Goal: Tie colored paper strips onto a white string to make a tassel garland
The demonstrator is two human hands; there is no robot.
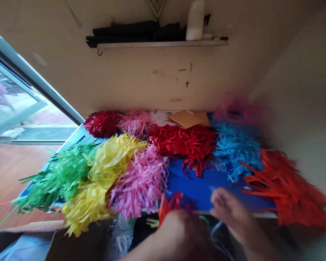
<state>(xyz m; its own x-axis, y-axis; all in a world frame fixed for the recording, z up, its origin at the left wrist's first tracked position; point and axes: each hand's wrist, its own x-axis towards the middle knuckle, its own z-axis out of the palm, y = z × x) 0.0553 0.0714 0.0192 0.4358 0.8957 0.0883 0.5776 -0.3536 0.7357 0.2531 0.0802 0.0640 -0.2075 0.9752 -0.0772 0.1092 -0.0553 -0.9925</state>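
My left hand (175,229), at 6 o'clock, is curled round a bunch of orange and dark red paper strips (163,209); loose ends stick up past the knuckles, blurry. Right hand (232,212), 5 o'clock: fingers bent, thumb side up, can't tell if it grips anything. Fluffy pink strips (141,179) near my left, 11 o'clock, on blue tabletop (176,175).

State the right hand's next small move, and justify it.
Probably bring the right hand in toward the orange strips: they stick up right beside the left hand, while the right hand is apart from them.
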